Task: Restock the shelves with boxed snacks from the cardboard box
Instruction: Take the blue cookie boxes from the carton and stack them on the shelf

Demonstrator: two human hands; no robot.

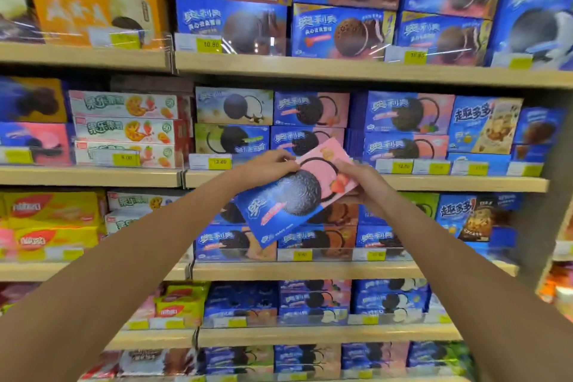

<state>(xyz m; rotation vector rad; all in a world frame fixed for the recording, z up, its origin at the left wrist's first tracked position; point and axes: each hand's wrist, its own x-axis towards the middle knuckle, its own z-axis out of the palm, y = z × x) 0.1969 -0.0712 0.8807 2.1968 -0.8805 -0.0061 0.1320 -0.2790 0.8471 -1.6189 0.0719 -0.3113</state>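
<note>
A blue and pink cookie box [294, 195] with a dark sandwich cookie and strawberries printed on it is held tilted in front of the shelves. My left hand [266, 164] grips its upper left edge, fingers curled over the top. My right hand [362, 181] holds its right end, thumb on the front. The box hangs at the height of the second shelf board [434, 183], in front of matching pink and blue boxes [310, 108] stacked there. The cardboard box is not in view.
Wooden shelves run across the whole view, packed with blue cookie boxes [341, 28]. White fruit-biscuit boxes [124, 127] and yellow boxes [52, 211] fill the left side. Yellow price tags [218, 162] line the shelf fronts. A grey upright [536, 195] bounds the right.
</note>
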